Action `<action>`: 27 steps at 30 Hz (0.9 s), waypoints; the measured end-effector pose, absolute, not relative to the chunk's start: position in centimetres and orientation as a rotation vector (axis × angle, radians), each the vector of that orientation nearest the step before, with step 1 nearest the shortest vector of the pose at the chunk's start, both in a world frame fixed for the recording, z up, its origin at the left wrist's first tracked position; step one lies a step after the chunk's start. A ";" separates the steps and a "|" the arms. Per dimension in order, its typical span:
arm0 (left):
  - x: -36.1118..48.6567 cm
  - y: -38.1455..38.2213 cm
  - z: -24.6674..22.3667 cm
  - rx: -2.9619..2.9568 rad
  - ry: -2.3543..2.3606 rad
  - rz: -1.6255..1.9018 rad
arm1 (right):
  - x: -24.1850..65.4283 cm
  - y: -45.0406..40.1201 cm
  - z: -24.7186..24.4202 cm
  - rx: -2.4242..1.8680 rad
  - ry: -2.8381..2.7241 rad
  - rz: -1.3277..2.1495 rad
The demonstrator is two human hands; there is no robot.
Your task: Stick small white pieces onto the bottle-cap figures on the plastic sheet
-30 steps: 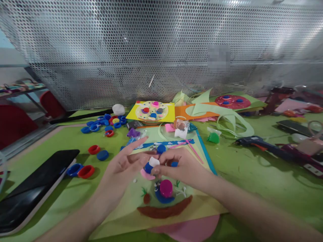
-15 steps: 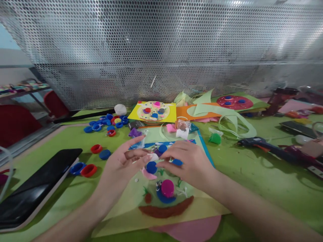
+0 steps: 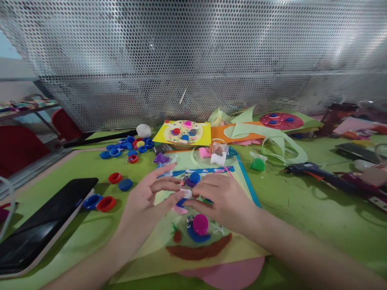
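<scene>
Matt paper sheet (image 3: 145, 257), glossy plastic caps (image 3: 104, 204), perforated metal screen (image 3: 193, 60).

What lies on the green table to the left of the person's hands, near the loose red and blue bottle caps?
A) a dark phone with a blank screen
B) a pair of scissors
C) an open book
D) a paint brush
A: a dark phone lies flat at the left edge of the green table, just beside the red and blue bottle caps, left of the left hand.

Head camera, forward and down (close), over green table (image 3: 302, 209)
</scene>
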State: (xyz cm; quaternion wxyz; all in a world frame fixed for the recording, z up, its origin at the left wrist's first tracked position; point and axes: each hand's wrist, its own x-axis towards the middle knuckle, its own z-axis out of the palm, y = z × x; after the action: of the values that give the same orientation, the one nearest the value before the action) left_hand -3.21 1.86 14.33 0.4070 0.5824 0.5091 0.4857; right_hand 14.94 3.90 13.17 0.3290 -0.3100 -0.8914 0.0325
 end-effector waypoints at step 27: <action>-2.7 1.4 14.6 1.301 1.063 1.116 | 14.7 3.7 13.1 -0.821 -2.219 0.539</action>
State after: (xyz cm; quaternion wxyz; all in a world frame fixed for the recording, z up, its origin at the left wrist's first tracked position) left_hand -2.75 1.45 14.61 0.5331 0.5459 0.4459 0.4680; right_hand 14.68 3.73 13.12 0.3499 -0.3170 -0.8566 0.2082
